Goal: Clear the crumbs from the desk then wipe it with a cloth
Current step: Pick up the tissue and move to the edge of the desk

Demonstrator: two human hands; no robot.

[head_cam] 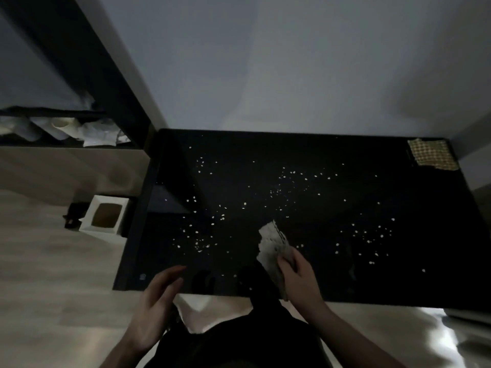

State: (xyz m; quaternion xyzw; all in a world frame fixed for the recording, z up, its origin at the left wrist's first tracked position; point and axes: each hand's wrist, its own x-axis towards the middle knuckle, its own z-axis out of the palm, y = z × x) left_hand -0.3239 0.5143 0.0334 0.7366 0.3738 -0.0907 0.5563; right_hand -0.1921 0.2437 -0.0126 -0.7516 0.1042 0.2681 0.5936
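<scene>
I'm standing at my black rectangular desk (345, 274), tiny white crumbs (287, 181) scattered all over it. My right hand (300, 274) is gripping a pale crumpled cloth (272, 241) near the front edge, my left hand (156, 301) hovering open, holding nothing.

Pale crumbs (288, 181) scattered across black bench (345, 282), thickest mid-left and right. Checked yellow cloth (431, 154) flat at far right corner. Crumpled pale tissue (273, 241) near front edge.
</scene>
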